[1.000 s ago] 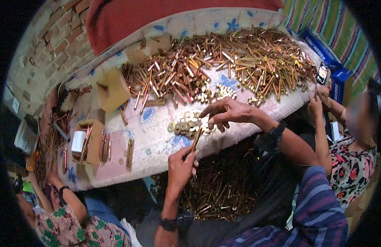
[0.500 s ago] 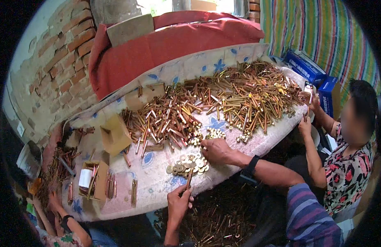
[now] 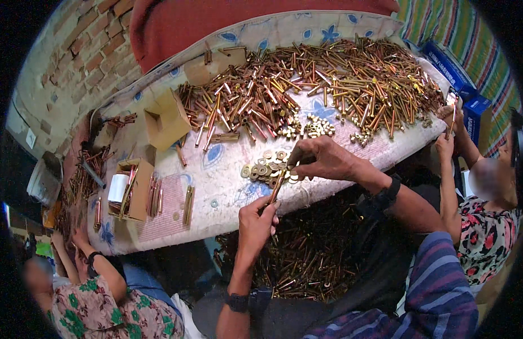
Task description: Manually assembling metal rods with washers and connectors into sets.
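Brass-coloured rod (image 3: 278,186) is gripped in the left hand (image 3: 256,227); right hand (image 3: 325,160) at tip, grasp indeterminate. Probable step: fitting; next requires alignment.

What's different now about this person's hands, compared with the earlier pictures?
Since half a second ago, the right hand has moved from the small nuts back toward the person, to the metal rod's upper end; whether it picked anything up is hidden. The left hand still grips the rod; the washers remain piled.
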Demonstrator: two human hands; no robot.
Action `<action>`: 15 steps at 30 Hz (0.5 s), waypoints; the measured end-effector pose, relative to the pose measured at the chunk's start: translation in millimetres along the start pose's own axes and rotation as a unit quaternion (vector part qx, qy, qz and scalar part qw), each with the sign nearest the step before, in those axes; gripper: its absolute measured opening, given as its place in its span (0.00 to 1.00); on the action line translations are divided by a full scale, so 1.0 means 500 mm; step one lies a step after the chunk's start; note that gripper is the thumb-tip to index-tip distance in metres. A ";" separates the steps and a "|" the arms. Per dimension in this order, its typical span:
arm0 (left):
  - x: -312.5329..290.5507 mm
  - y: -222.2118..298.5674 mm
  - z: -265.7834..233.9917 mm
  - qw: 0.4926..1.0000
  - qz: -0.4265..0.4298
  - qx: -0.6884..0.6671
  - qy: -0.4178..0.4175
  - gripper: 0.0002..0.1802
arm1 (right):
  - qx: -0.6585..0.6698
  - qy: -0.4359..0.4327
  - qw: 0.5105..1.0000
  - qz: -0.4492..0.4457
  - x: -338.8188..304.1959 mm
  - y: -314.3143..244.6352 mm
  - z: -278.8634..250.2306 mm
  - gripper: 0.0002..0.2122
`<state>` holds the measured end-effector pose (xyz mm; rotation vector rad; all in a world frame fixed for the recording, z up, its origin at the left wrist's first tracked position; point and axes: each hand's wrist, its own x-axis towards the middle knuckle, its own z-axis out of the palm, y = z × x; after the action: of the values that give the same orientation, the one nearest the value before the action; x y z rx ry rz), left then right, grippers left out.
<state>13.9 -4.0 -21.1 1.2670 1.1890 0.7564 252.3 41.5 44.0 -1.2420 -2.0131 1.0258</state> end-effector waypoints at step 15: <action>-0.004 -0.006 -0.014 0.994 0.063 0.087 0.027 0.12 | -0.104 0.017 0.982 -0.158 0.000 0.007 0.001 0.09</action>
<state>6.2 -4.2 -22.8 1.4844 1.2498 0.7968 253.7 42.3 41.0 -0.9871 -2.2437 0.6520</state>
